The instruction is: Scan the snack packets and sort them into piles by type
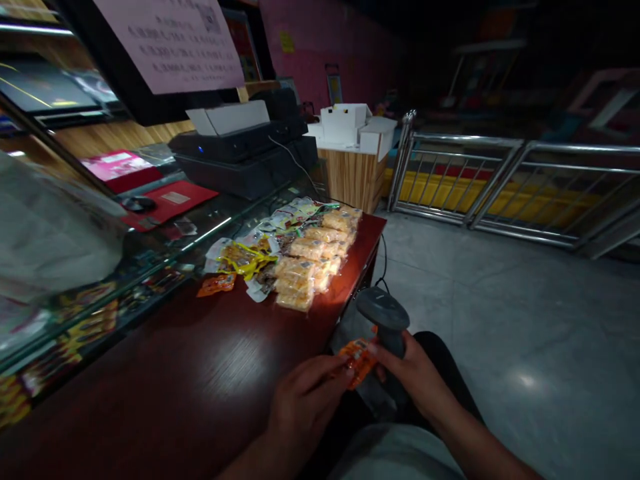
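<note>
Just past the edge of the dark red counter (190, 360), my left hand (313, 393) pinches a small orange snack packet (358, 360). A grey barcode scanner (384, 312) stands upright in my right hand (413, 367), its fingers wrapped around the handle. The scanner head is above and slightly right of the packet, and my right thumb is close to the packet's edge; I cannot tell if they touch. Another orange packet (217, 285) lies on the counter, beside yellow-trimmed clear packets (245, 257) and rows of pale wrapped snacks (300, 277).
Behind the snacks runs a glass display case (150, 267). A black receipt printer and cash drawer (240, 150) stand on it, near a monitor with a pink paper sign (175, 47). White boxes (350, 127) sit farther back. Metal railings (465, 173) cross the tiled floor's far side.
</note>
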Tool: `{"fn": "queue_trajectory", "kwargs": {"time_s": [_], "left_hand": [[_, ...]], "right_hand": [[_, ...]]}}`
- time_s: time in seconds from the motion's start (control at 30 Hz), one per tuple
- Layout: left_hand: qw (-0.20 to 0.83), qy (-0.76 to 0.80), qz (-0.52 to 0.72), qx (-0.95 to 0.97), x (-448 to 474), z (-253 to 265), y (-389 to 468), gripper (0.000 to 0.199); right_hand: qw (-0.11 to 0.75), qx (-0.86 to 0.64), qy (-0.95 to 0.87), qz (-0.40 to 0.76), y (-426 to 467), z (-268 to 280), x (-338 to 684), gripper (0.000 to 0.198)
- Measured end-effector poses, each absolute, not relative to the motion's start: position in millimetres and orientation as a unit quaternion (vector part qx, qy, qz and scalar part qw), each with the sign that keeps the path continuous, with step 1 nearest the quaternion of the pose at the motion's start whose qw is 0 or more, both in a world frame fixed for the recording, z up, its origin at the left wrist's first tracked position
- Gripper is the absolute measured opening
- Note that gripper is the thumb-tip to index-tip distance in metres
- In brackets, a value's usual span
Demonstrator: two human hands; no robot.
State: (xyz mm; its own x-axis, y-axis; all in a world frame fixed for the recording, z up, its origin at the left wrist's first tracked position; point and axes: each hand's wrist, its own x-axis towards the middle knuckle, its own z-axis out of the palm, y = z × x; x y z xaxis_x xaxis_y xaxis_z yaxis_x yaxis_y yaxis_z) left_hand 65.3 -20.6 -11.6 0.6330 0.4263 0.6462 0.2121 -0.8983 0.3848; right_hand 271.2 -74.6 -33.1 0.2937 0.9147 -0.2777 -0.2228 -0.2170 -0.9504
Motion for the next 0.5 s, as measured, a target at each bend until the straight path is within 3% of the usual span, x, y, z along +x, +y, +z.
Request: {"fn": "queue_trajectory", "kwargs": {"time_s": [0.13,0.3,0.43,0.5], "left_hand": [[0.221,0.204,0.416,0.859,61.0,-17.8,-18.7,0.027],[0.505,0.315,0.377,0.710,64.5,-23.4,-22.1,0.019],[0.705,0.383,0.337,0.492,70.0,-22.3,-23.8,0.049],[0.763,0.384,0.278,0.440,72.3,-21.7,-25.0,0.046]], "right_hand": [[0.553,-0.583,-0.298,0.516,-75.4,-41.4,264.9,0.047],[0.594,-0.560,-0.266,0.513,-69.9,-39.0,264.6,0.048],[0.597,-0.544,-0.266,0.527,-68.9,-34.9,268.4,0.049],[0.595,-0.537,-0.271,0.534,-70.4,-35.1,269.4,0.049]]}}
